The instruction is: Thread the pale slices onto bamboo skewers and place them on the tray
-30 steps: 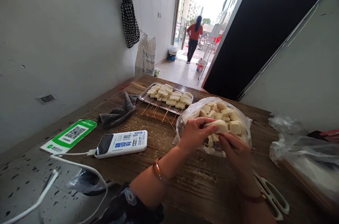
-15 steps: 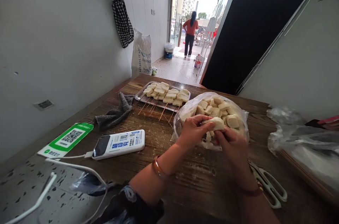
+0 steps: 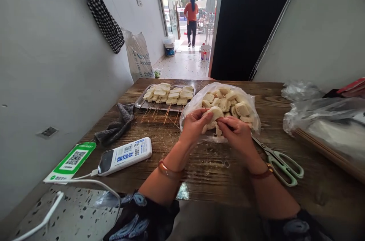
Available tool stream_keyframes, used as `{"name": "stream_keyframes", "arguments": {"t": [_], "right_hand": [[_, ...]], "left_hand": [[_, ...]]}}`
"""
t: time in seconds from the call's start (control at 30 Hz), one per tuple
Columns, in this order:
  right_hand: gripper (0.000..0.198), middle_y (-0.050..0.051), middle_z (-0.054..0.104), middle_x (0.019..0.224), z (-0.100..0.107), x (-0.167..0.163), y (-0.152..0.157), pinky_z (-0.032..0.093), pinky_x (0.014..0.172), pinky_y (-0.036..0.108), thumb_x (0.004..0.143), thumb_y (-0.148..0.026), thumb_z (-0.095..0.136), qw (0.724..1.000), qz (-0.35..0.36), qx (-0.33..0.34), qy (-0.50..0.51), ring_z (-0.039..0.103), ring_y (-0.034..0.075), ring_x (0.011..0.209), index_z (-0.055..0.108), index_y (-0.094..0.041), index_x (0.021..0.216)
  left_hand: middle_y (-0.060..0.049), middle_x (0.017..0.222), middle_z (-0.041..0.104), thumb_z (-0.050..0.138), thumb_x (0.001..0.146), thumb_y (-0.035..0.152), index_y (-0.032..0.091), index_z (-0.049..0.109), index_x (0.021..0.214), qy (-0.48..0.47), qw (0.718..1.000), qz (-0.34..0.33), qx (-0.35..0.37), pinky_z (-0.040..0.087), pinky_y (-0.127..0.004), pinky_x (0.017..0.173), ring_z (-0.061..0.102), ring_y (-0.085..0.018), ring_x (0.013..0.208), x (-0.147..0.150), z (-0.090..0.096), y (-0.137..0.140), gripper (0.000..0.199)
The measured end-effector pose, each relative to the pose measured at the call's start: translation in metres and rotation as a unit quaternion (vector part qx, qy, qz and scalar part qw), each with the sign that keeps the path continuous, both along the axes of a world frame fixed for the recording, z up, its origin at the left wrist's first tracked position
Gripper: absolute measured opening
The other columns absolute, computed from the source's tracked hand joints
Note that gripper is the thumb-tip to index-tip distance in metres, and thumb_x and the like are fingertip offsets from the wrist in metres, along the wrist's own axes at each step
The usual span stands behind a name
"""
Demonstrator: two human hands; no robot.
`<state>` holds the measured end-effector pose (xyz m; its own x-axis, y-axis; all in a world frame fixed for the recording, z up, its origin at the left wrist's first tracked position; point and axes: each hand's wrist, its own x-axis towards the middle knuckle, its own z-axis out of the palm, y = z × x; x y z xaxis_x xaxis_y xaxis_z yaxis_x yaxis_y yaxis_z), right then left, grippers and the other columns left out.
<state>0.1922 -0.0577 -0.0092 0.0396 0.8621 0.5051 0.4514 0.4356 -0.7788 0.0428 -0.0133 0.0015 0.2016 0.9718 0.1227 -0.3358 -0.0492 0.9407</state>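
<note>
A person sits at a wooden table (image 3: 216, 168), seen from a head-worn camera looking down at both hands. The left hand (image 3: 194, 126) and right hand (image 3: 235, 134) meet just in front of an open clear plastic bag (image 3: 251, 102) near the middle of the table. Together they hold one pale steamed bun piece (image 3: 216, 112): the left fingers curl closed over its top and side, and the right fingertips pinch in against it from below. Whether a skewer sits between the right fingers cannot be told.

The step in hand seems to be threading this piece onto a stick. The next move would likely call for a steady push through its centre, with the left hand bracing it.

The piece looks soft, cream-white, rounded on top and flat where cut, like the many others heaped in the bag.

Toward the far left edge, a metal tray (image 3: 142, 101) carries finished bun skewers (image 3: 168, 94). Green-handled scissors (image 3: 281, 161) lie just right of the right hand. A grey cloth (image 3: 115, 129) and a power bank (image 3: 125, 155) lie along the left edge.
</note>
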Motion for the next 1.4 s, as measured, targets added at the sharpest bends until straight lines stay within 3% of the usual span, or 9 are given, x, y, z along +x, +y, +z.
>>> {"name": "stream_keyframes", "arguments": {"t": [0.13, 0.23, 0.33, 0.53, 0.73, 0.9, 1.07, 1.2, 1.4], "right_hand": [[0.023, 0.006, 0.073, 0.086, -0.003, 0.009, 0.006, 0.052, 0.074, 0.031, 0.087, -0.032, 0.06, 0.999, -0.035, -0.008, 0.04, 0.065, 0.018, 0.078, 0.077, -0.018, 0.093], [0.028, 0.006, 0.072, 0.082, -0.007, 0.018, 0.011, 0.051, 0.064, 0.029, 0.084, -0.037, 0.062, 0.991, -0.085, -0.024, 0.097, 0.064, 0.017, 0.069, 0.077, -0.017, 0.096], [0.032, 0.005, 0.071, 0.075, -0.01, 0.022, 0.015, 0.048, 0.054, 0.026, 0.082, -0.042, 0.063, 0.983, -0.109, -0.04, 0.143, 0.059, 0.014, 0.058, 0.077, -0.016, 0.095], [0.032, 0.004, 0.071, 0.076, -0.013, 0.023, 0.02, 0.046, 0.051, 0.025, 0.081, -0.043, 0.063, 0.985, -0.108, -0.036, 0.133, 0.057, 0.013, 0.055, 0.078, -0.018, 0.093], [0.031, 0.005, 0.073, 0.078, -0.019, 0.024, 0.023, 0.049, 0.055, 0.026, 0.082, -0.043, 0.062, 0.987, -0.1, -0.019, 0.125, 0.063, 0.017, 0.065, 0.079, -0.019, 0.092], [0.031, 0.004, 0.072, 0.078, -0.018, 0.023, 0.023, 0.049, 0.054, 0.025, 0.081, -0.042, 0.062, 0.985, -0.1, -0.025, 0.135, 0.063, 0.016, 0.064, 0.079, -0.019, 0.094], [0.03, 0.003, 0.071, 0.073, -0.012, 0.021, 0.019, 0.048, 0.05, 0.025, 0.08, -0.042, 0.064, 0.982, -0.094, -0.031, 0.163, 0.059, 0.014, 0.055, 0.078, -0.018, 0.092], [0.031, 0.003, 0.07, 0.072, -0.007, 0.017, 0.014, 0.048, 0.048, 0.025, 0.078, -0.043, 0.067, 0.978, -0.089, -0.04, 0.184, 0.057, 0.013, 0.053, 0.078, -0.018, 0.09], [0.031, 0.004, 0.071, 0.072, -0.01, 0.012, 0.01, 0.048, 0.049, 0.027, 0.08, -0.043, 0.066, 0.989, -0.017, -0.057, 0.137, 0.056, 0.013, 0.052, 0.078, -0.017, 0.092]], "left_hand": [[-0.007, 0.094, 0.07, 0.072, 0.074, 0.048, 0.014, 0.069, 0.107, 0.051, 0.998, 0.013, 0.024, 0.048, -0.025, 0.067, 0.061, -0.013, 0.074, -0.011, -0.005, 0.012, 0.048], [-0.008, 0.089, 0.071, 0.064, 0.081, 0.046, 0.014, 0.07, 0.099, 0.18, 0.981, 0.027, 0.069, 0.048, -0.026, 0.07, 0.062, -0.015, 0.075, -0.018, -0.01, 0.02, 0.038], [-0.005, 0.08, 0.07, 0.062, 0.083, 0.036, 0.017, 0.071, 0.093, 0.363, 0.92, 0.032, 0.146, 0.048, -0.028, 0.073, 0.061, -0.017, 0.074, -0.018, -0.014, 0.021, 0.023], [-0.013, 0.103, 0.068, 0.06, 0.084, 0.026, 0.017, 0.066, 0.105, 0.607, 0.749, 0.03, 0.263, 0.046, -0.037, 0.089, 0.062, -0.027, 0.1, -0.006, -0.021, 0.015, 0.024], [-0.013, 0.112, 0.067, 0.061, 0.083, 0.023, 0.019, 0.06, 0.118, 0.667, 0.694, 0.024, 0.27, 0.042, -0.04, 0.095, 0.058, -0.028, 0.107, 0.001, -0.028, 0.011, 0.035], [-0.01, 0.107, 0.066, 0.064, 0.078, 0.02, 0.018, 0.064, 0.113, 0.616, 0.74, 0.032, 0.27, 0.044, -0.037, 0.09, 0.059, -0.025, 0.1, 0.0, -0.03, 0.014, 0.036], [-0.001, 0.077, 0.061, 0.066, 0.074, 0.021, 0.018, 0.069, 0.082, 0.444, 0.871, 0.044, 0.206, 0.044, -0.027, 0.071, 0.055, -0.014, 0.073, -0.008, -0.023, 0.019, 0.009], [0.002, 0.071, 0.059, 0.076, 0.066, 0.034, 0.015, 0.061, 0.082, 0.196, 0.977, 0.042, 0.074, 0.044, -0.024, 0.061, 0.054, -0.011, 0.063, -0.016, -0.015, 0.022, 0.028], [0.001, 0.081, 0.065, 0.086, 0.055, 0.028, 0.017, 0.056, 0.096, -0.073, 0.992, 0.089, -0.046, 0.052, -0.023, 0.06, 0.061, -0.01, 0.066, -0.022, -0.006, 0.023, 0.052]]}}
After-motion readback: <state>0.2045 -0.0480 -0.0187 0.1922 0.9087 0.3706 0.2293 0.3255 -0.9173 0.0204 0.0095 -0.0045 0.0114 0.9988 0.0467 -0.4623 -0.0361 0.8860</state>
